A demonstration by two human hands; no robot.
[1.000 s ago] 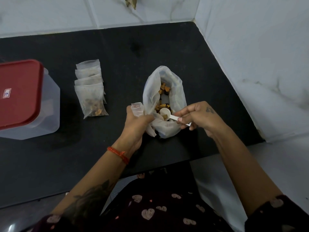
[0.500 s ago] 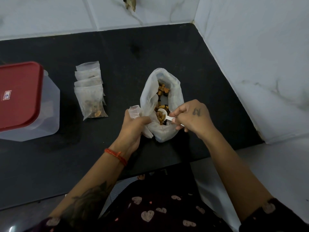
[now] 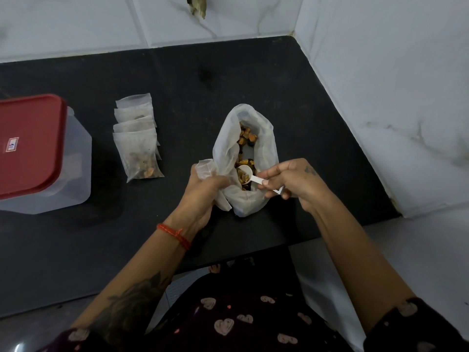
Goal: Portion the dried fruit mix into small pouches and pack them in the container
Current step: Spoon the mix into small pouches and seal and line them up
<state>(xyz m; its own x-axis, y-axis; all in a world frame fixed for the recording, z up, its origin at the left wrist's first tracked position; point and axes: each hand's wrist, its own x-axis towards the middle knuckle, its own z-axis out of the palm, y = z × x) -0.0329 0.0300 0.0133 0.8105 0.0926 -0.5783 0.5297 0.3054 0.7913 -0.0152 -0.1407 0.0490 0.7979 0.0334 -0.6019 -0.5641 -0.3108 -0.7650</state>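
Inside, translucent bag (image 3: 223, 151) shows orange-brown fruit pieces (image 3: 247, 137).

Only 1 printed mark shows — a small white label with a red emblem on the red lid (image 3: 28, 146) of the container (image 3: 76, 174); its characters are too small and blurred to read. A small dark tattoo sits on the right hand (image 3: 294, 181) — its shape cannot be made out.
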